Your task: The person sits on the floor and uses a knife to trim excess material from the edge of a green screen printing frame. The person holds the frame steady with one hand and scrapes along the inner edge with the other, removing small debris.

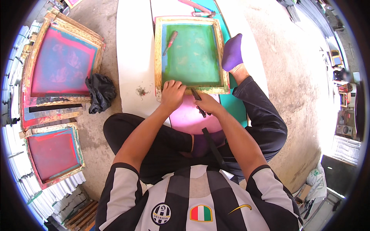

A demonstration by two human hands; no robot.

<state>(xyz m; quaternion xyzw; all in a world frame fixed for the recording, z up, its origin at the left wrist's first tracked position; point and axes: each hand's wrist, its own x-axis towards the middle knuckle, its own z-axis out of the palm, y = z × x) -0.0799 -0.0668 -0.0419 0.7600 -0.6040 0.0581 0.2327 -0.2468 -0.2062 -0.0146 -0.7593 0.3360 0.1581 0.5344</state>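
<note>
A wooden screen-printing frame (158,57) with green mesh (192,57) lies before me. My left hand (173,93) grips its near rail, fingers curled over the wood. My right hand (207,104) is closed round a dark hand tool (195,93) that looks like pliers. Its tip meets the near rail, right of my left hand; two handle ends show below the fist. On the mesh, towards the far left, rests a slim tool with a stained handle (173,37). I cannot tell its exact kind. The rail under my left fingers is partly hidden.
Stained screen frames (63,61) stand at the left, with a black plastic bag (101,92) beside them. A smaller red-mesh frame (54,154) is nearer. Beyond my frame lies a metal tool (204,14). My purple-socked foot (232,52) touches the frame's right side. Loose scraps (142,91) lie left.
</note>
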